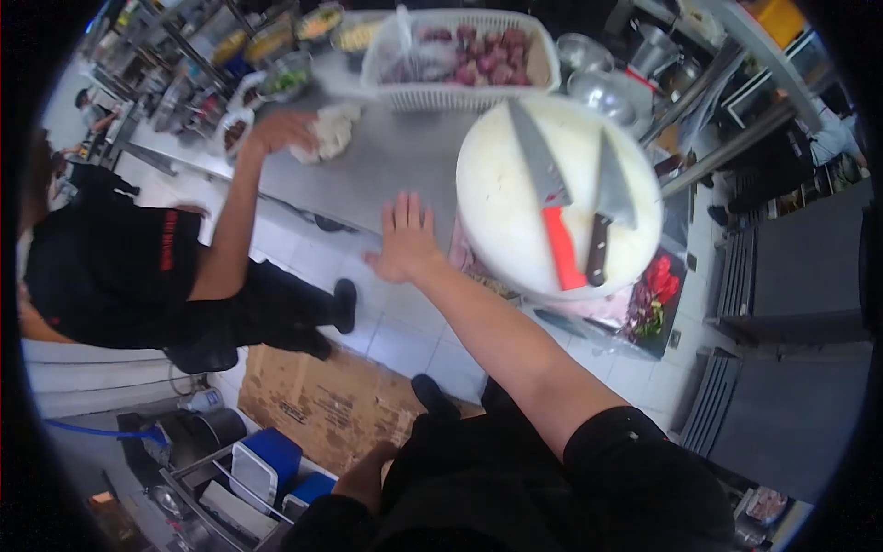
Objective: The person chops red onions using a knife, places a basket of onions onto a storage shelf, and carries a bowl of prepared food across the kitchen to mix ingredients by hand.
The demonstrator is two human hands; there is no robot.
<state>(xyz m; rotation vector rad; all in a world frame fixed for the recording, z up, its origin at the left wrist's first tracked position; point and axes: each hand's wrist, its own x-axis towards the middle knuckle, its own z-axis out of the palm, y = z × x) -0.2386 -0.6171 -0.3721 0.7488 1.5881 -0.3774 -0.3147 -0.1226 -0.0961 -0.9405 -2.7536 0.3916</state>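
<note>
Steel table point(400, 147): in front of me, nearest thing to my reach; its edge runs under or just behind my fingers.
Right hand point(405, 241): mine, palm down, fingers spread, holding nothing; contact with the steel I cannot tell.
Left hand point(379, 457): mine, low by my dark clothing; too dim to tell its state.
Cutting board point(497, 175): round, white, thick, just right of my hand.
Knives: two on the board, one red-handled point(563, 247), one dark-handled point(612, 189); neither in hand.
Progress, in my judgement: a pause in cutting work; knives laid down, red onions point(492, 60) gathered in the white basket point(441, 97). How many await cutting I cannot tell.
Wiping: apparently under way; a co-worker's hand point(276, 136) rests on a pale cloth point(336, 133).
Shirt lettering point(168, 239): red, on the co-worker's black shirt point(120, 267); too blurred to read.
Cardboard point(294, 386): flat on the floor, stained, dark print point(333, 402), brand not legible.
Knife marks: none readable.
</note>
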